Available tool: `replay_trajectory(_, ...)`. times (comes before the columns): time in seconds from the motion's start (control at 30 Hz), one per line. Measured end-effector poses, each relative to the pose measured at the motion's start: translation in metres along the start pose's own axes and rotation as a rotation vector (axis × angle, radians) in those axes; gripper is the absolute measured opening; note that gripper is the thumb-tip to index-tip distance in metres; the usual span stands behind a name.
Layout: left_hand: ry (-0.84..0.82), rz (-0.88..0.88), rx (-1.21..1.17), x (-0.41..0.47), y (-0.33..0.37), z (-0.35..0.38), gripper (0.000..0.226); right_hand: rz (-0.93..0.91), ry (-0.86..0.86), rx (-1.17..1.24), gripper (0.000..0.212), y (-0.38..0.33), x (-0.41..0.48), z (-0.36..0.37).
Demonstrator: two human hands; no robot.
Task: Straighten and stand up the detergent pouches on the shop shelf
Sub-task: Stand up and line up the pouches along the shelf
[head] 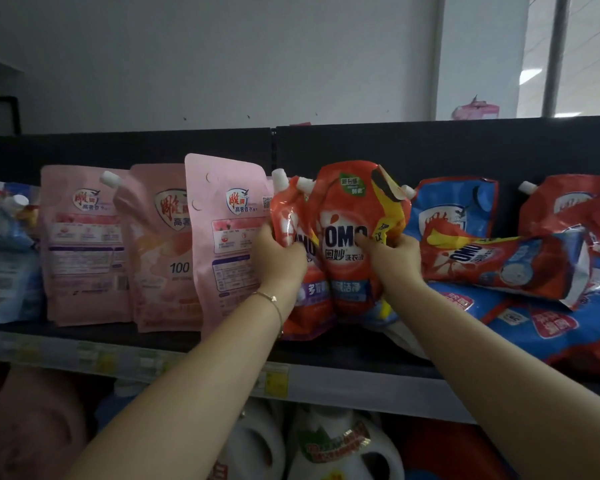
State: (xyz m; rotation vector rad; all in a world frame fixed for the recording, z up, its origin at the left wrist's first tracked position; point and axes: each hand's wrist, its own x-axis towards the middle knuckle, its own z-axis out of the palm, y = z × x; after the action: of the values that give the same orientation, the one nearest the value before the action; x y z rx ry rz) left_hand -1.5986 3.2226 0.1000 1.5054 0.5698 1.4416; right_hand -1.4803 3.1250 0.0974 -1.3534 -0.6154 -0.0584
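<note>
Detergent pouch (347,237), orange and marked OMO, stands mid-way along the shelf (343,355). The right hand (395,258) pinches its side, likely to steady it upright, while the left hand (281,258) grips its twin (288,209). Pink pouches (222,220), one reading "100", stand to the left. A toppled OMO pouch (499,265) lies to the right.

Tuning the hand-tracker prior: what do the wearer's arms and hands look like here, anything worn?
No sleeves or gloves: left forearm and right forearm are bare to the frame edge. No rings visible on left hand or right hand. Only item worn: a thin chain bracelet with a small charm on the left wrist.
</note>
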Motion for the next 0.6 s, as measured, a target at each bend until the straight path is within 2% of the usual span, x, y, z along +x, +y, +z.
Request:
replay_trajectory(0.17, 0.094, 0.157, 0.056, -0.001, -0.019, 0.007, 0.018, 0.025, 0.180, 0.014, 0.024, 0.015, -0.006, 0.042)
replay_trajectory(0.33, -0.039, 0.434, 0.122, -0.007, -0.039, 0.012, 0.033, 0.111, 0.326, 0.062, 0.023, 0.032, -0.007, 0.078)
replay_trajectory(0.43, -0.078, 0.470, 0.182, 0.000, -0.042, 0.011, 0.035, 0.146, 0.279, 0.007, 0.017, 0.045, -0.002, 0.084)
replay_trajectory(0.6, -0.128, 0.478, 0.213, 0.004, -0.042, 0.006, 0.032, 0.252, 0.060, -0.093, 0.050, 0.032, 0.015, 0.067)
